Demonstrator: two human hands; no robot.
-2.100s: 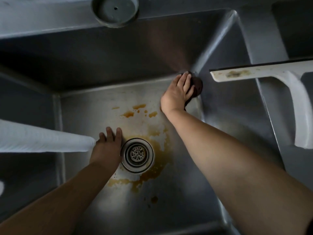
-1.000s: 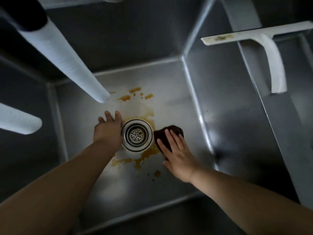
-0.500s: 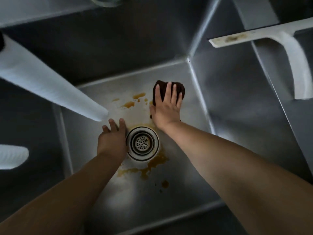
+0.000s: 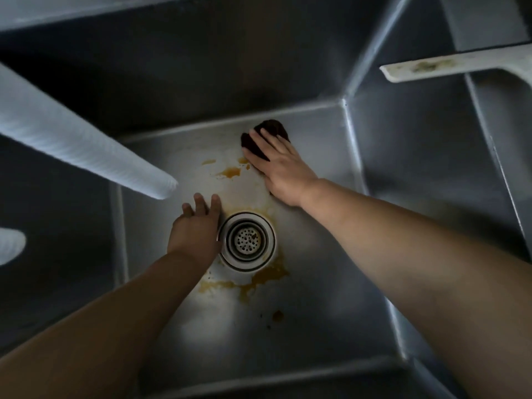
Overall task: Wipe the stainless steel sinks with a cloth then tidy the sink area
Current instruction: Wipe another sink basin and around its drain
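Observation:
I look down into a deep stainless steel sink (image 4: 316, 312) with a round drain strainer (image 4: 247, 241) in its floor. Orange-brown stains (image 4: 230, 171) lie beyond the drain, and more of the same stain (image 4: 259, 279) lies on its near side. My right hand (image 4: 280, 165) presses a dark brown cloth (image 4: 266, 133) flat onto the sink floor near the far right corner, fingers straight. My left hand (image 4: 195, 228) rests flat on the floor just left of the drain, holding nothing.
Two white ribbed hoses hang over the sink's left side, a long hose (image 4: 86, 145) and a short hose end (image 4: 10, 244). A white squeegee (image 4: 449, 66) with a dirty blade lies across the divider (image 4: 495, 145) at the upper right.
My right hand has wiped the cloth from the far corner to beside the drain and back up toward the far right. The left hand has stayed by the drain.

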